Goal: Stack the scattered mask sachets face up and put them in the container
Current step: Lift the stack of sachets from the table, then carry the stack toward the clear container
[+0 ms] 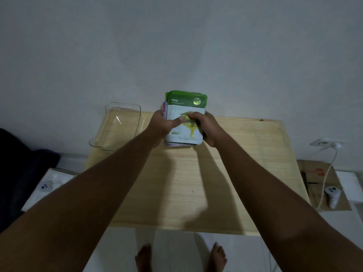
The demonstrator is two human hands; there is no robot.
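Left hand and right hand grip the sachet stack above the desk; the clear container overhangs the desk's far-left edge.

Both hands hold a stack of mask sachets above a wooden table, the left hand and right hand gripping its sides. The green Olive sachet faces up on top. A clear container sits to the left.

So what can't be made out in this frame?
Head view only:
- Lower sachets in the stack of mask sachets: count and facing hidden by the top Olive sachet.
- Small print: too small.
- Fingers behind the stack: left hand, right hand.
- Clear container: contents uncertain through glare.
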